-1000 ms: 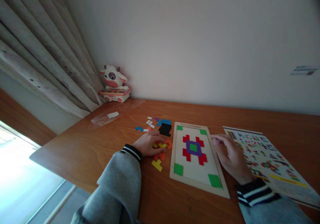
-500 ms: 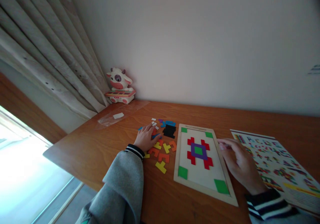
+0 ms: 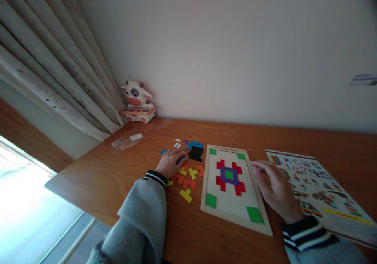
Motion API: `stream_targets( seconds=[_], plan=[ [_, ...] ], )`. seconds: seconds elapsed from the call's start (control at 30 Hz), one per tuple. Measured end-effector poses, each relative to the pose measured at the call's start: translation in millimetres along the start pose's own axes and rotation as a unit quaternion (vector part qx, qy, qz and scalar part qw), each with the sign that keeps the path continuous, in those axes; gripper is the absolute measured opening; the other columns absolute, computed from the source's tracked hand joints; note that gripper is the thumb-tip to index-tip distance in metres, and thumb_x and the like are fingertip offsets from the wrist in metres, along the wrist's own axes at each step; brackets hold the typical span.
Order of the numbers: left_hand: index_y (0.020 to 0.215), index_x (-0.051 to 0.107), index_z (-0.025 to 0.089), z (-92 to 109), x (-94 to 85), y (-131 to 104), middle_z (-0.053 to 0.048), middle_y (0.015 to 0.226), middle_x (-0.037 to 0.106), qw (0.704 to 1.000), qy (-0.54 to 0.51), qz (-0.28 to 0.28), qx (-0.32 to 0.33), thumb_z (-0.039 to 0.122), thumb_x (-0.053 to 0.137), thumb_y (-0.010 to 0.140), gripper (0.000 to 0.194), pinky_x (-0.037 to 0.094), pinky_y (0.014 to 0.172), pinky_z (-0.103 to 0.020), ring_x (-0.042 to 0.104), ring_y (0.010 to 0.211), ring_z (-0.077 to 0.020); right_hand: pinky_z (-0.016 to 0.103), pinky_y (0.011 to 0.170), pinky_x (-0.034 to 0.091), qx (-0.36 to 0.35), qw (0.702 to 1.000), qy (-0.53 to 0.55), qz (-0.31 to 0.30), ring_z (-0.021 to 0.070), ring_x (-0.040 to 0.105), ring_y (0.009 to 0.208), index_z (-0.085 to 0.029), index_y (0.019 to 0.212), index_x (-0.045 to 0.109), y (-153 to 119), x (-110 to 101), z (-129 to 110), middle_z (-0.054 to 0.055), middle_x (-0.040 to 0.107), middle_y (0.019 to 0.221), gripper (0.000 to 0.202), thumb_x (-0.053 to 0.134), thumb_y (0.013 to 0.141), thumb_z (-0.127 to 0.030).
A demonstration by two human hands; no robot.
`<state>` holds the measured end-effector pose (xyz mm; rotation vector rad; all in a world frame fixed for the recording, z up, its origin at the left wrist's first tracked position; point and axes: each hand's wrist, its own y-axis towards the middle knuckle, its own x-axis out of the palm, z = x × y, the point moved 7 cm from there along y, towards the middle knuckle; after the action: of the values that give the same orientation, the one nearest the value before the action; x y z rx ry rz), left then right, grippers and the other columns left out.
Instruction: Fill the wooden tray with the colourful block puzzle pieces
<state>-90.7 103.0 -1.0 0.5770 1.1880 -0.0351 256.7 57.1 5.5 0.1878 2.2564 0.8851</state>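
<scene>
My left hand [image 3: 169, 163] is low over the loose puzzle pieces, its fingers and thumb closed around a blue puzzle piece [image 3: 180, 160] that is partly hidden. Orange pieces [image 3: 189, 184] and yellow pieces [image 3: 185, 195] lie beside and below it. Dark black pieces [image 3: 195, 153] lie stacked just to its right. My right hand [image 3: 272, 189] has its fingers curled at the right edge of a wooden-framed puzzle board [image 3: 218, 217], seemingly gripping that edge. On the board, red pieces [image 3: 240, 188] surround a purple square ring [image 3: 236, 178] with a green centre; green squares [image 3: 255, 215] sit in its corners.
Right of the board lies a printed pattern sheet [image 3: 318, 193], partly behind my right hand. Small white pieces [image 3: 177, 145] and blue pieces [image 3: 196, 144] are at the back of the pile. A clear plastic bag [image 3: 120, 142] and a cow toy keyboard [image 3: 137, 101] are at the back left.
My left fingers have come down and closed toward the thumb at the blue piece. The whole view has shifted slightly. My right hand stays at the board's edge.
</scene>
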Motion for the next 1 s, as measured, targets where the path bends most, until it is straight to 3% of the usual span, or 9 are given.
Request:
stream_targets(
  seconds=[0.17, 0.5, 0.67, 0.87, 1.0],
  plan=[
    [0.100, 0.069, 0.022, -5, 6.4, 12, -0.006, 0.102, 0.072, 0.999, -0.036, 0.013, -0.026, 0.039, 0.060, 0.092, 0.021, 0.051, 0.092, -0.039, 0.066, 0.098, -0.0245, 0.041, 0.084, 0.053, -0.005, 1.000, 0.009, -0.002, 0.0235, 0.061, 0.094, -0.024, 0.113, 0.059, 2, 1, -5, 0.010, 0.063, 0.107, 0.022, 0.049, 0.098, -0.035],
    [0.109, 0.067, 0.022, 1, 7.6, 17, -0.004, 0.101, 0.074, 0.995, -0.088, 0.011, -0.046, 0.029, 0.066, 0.087, 0.023, 0.055, 0.087, -0.035, 0.069, 0.095, -0.0226, 0.041, 0.084, 0.053, -0.005, 1.000, 0.021, -0.001, 0.0234, 0.061, 0.094, -0.025, 0.113, 0.059, 2, 0, -8, 0.009, 0.062, 0.106, 0.020, 0.050, 0.097, -0.033],
    [0.100, 0.068, 0.020, 16, 2.4, 15, -0.005, 0.104, 0.070, 0.990, -0.140, 0.015, 0.006, 0.015, 0.066, 0.081, 0.019, 0.054, 0.090, -0.034, 0.067, 0.097, -0.0204, 0.039, 0.084, 0.054, -0.002, 1.000, 0.023, -0.005, 0.0226, 0.062, 0.093, -0.024, 0.114, 0.059, 2, 0, -8, 0.009, 0.063, 0.107, 0.021, 0.050, 0.097, -0.033],
    [0.088, 0.072, 0.018, 32, -3.1, 20, -0.006, 0.098, 0.069, 0.973, -0.226, 0.033, 0.035, 0.019, 0.067, 0.085, 0.006, 0.055, 0.085, -0.030, 0.066, 0.090, -0.0171, 0.039, 0.082, 0.055, -0.020, 1.000, 0.023, -0.005, 0.0219, 0.062, 0.092, -0.023, 0.115, 0.058, 2, 2, -10, 0.010, 0.063, 0.107, 0.021, 0.049, 0.098, -0.031],
    [0.088, 0.073, 0.016, 66, -4.3, 29, -0.005, 0.090, 0.072, 0.956, -0.290, 0.034, 0.012, 0.025, 0.070, 0.086, 0.010, 0.055, 0.077, -0.026, 0.067, 0.081, -0.0154, 0.039, 0.083, 0.054, -0.028, 0.999, 0.015, -0.020, 0.0210, 0.063, 0.092, -0.023, 0.116, 0.058, 1, 7, -12, 0.009, 0.063, 0.108, 0.021, 0.051, 0.098, -0.031]
  ],
)
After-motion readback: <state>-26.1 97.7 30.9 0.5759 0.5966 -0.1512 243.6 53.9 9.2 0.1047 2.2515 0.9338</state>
